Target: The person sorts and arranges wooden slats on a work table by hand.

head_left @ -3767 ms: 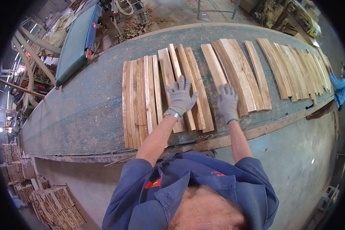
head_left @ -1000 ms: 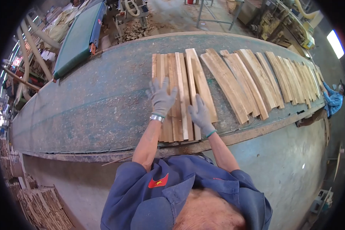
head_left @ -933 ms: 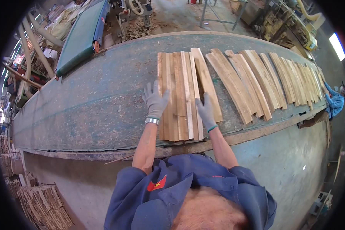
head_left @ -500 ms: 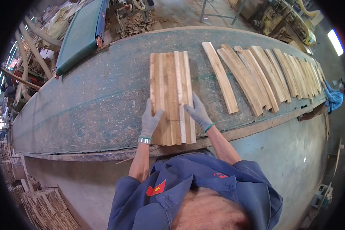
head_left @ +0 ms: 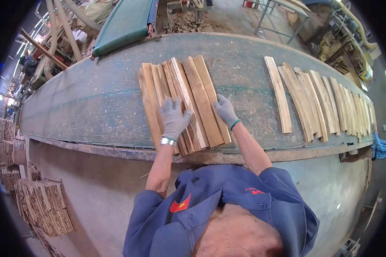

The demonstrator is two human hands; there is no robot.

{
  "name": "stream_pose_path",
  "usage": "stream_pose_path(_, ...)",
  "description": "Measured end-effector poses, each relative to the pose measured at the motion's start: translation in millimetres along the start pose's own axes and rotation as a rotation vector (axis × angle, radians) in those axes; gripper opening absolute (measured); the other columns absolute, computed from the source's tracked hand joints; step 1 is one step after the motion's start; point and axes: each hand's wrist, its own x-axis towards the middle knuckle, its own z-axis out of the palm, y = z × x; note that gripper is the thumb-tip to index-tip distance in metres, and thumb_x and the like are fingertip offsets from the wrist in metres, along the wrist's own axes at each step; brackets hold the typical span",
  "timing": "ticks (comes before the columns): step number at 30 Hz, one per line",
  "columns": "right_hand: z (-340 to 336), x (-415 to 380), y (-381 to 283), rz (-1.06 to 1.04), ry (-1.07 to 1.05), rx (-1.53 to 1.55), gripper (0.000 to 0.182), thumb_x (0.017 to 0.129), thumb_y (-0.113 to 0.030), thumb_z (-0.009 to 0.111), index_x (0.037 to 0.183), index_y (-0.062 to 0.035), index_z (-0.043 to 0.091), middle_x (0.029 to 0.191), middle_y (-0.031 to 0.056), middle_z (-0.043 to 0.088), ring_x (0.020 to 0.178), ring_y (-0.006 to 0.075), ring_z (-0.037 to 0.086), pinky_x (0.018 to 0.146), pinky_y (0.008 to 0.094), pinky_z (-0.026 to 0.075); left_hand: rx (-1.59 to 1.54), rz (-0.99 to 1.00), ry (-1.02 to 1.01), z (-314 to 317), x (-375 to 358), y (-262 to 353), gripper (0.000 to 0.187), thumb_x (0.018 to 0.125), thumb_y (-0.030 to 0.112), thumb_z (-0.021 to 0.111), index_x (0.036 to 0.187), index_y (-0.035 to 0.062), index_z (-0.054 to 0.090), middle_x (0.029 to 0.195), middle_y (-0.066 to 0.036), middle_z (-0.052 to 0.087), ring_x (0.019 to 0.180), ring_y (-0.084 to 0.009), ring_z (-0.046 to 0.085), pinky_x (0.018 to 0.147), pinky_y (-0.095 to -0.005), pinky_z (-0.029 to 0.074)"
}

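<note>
A group of long wooden strips point(head_left: 201, 98) lies side by side on the worn green-grey tabletop, slightly fanned and uneven at the ends. My left hand point(head_left: 174, 119), in a grey glove, rests on the middle strips with its fingers spread. At the right edge of the group is my right hand point(head_left: 226, 112), also gloved. Its fingers are bent against the outermost strip, with the fingertips partly hidden.
More wooden strips point(head_left: 283, 100) lie in a row along the right of the long table point(head_left: 90, 103). A green conveyor point(head_left: 126, 28) stands beyond its far left. Stacked wood point(head_left: 43, 205) sits on the floor at lower left. A person's blue sleeve point(head_left: 379, 147) shows at far right.
The strips have shifted left relative to the row and spread from a tight bundle into a tilted fan. My left hand has moved from the left edge onto the strips; its fingers have spread.
</note>
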Motion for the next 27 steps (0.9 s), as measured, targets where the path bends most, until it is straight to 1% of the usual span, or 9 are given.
stream_pose_path(3, -4, -11, 8, -0.113, 0.306, 0.022, 0.046, 0.091, -0.009, 0.058, 0.136, 0.0013, 0.053, 0.121, 0.02, 0.068, 0.104, 0.0211, 0.068, 0.087, 0.0309, 0.052, 0.148, 0.125, 0.068, 31, 1, 31, 0.077, 0.09, 0.053, 0.054, 0.149, 0.0066, 0.039, 0.158, -0.028, 0.023, 0.148, -0.0445, 0.015, 0.117, -0.0639, -0.001)
stream_pose_path(4, -12, -14, 16, -0.133, 0.333, -0.05, 0.045, 0.091, -0.009, 0.059, 0.135, 0.0007, 0.055, 0.12, 0.0196, 0.068, 0.105, 0.0211, 0.068, 0.088, 0.0308, 0.052, 0.085, 0.174, 0.045, 34, 10, 43, 0.082, 0.087, 0.056, 0.056, 0.15, 0.0058, 0.039, 0.158, -0.03, 0.02, 0.148, -0.048, 0.011, 0.115, -0.0654, -0.004)
stream_pose_path(7, -55, -25, 25, -0.145, 0.431, -0.236, 0.043, 0.091, -0.01, 0.061, 0.133, -0.0003, 0.058, 0.118, 0.0191, 0.07, 0.105, 0.0231, 0.068, 0.088, 0.0316, 0.052, 0.05, 0.196, -0.148, 23, 19, 80, 0.085, 0.082, 0.057, 0.06, 0.149, 0.0079, 0.04, 0.156, -0.035, 0.016, 0.145, -0.0552, 0.009, 0.115, -0.0659, -0.002)
stream_pose_path(12, -113, -43, 14, -0.005, 0.579, -0.523, 0.046, 0.089, -0.018, 0.065, 0.132, -0.0024, 0.058, 0.122, 0.0188, 0.067, 0.109, 0.0333, 0.065, 0.095, 0.0392, 0.051, 0.016, 0.352, -0.214, 45, 37, 107, 0.077, 0.081, 0.054, 0.061, 0.145, 0.0133, 0.047, 0.157, -0.031, 0.02, 0.146, -0.0539, 0.009, 0.115, -0.0674, 0.0)
stream_pose_path(15, -114, -49, -31, 0.041, 0.736, -1.099, 0.048, 0.088, -0.024, 0.068, 0.131, -0.0064, 0.058, 0.126, 0.0173, 0.063, 0.116, 0.0363, 0.059, 0.099, 0.0439, 0.047, 0.007, 0.417, -0.143, 63, 48, 120, 0.074, 0.082, 0.053, 0.061, 0.145, 0.0165, 0.047, 0.157, -0.031, 0.023, 0.145, -0.0536, 0.012, 0.116, -0.0655, 0.002)
stream_pose_path(18, -88, -40, -45, -0.175, 0.509, -1.015, 0.047, 0.087, -0.028, 0.068, 0.129, -0.0094, 0.058, 0.133, 0.016, 0.058, 0.121, 0.0345, 0.055, 0.1, 0.0453, 0.044, 0.004, 0.434, -0.089, 79, 53, 119, 0.075, 0.085, 0.055, 0.059, 0.146, 0.0136, 0.046, 0.156, -0.03, 0.025, 0.146, -0.0508, 0.015, 0.116, -0.0647, 0.004)
stream_pose_path(21, -64, -42, -15, -0.466, 0.231, -0.889, 0.043, 0.088, -0.026, 0.065, 0.128, -0.0096, 0.059, 0.136, 0.0153, 0.057, 0.119, 0.0343, 0.056, 0.098, 0.0458, 0.046, -0.012, 0.364, -0.102, 72, 47, 113, 0.085, 0.085, 0.062, 0.057, 0.149, 0.0085, 0.039, 0.157, -0.027, 0.026, 0.148, -0.0456, 0.015, 0.115, -0.0659, 0.004)
stream_pose_path(25, -84, -72, -18, -0.416, 0.21, -1.038, 0.042, 0.09, -0.026, 0.061, 0.13, -0.0127, 0.059, 0.136, 0.0151, 0.055, 0.12, 0.0347, 0.054, 0.099, 0.0469, 0.044, 0.048, 0.279, -0.179, 62, 50, 122, 0.092, 0.085, 0.07, 0.051, 0.151, 0.0083, 0.036, 0.159, -0.022, 0.026, 0.149, -0.0446, 0.011, 0.115, -0.0669, 0.0)
stream_pose_path(27, -85, -96, -10, -0.329, 0.333, -1.131, 0.044, 0.089, -0.028, 0.062, 0.13, -0.0127, 0.059, 0.134, 0.0158, 0.056, 0.119, 0.0357, 0.055, 0.098, 0.0488, 0.043, 0.109, 0.293, -0.258, 55, 53, 125, 0.091, 0.085, 0.069, 0.05, 0.151, 0.0087, 0.037, 0.159, -0.021, 0.025, 0.15, -0.0437, 0.009, 0.115, -0.0673, 0.0)
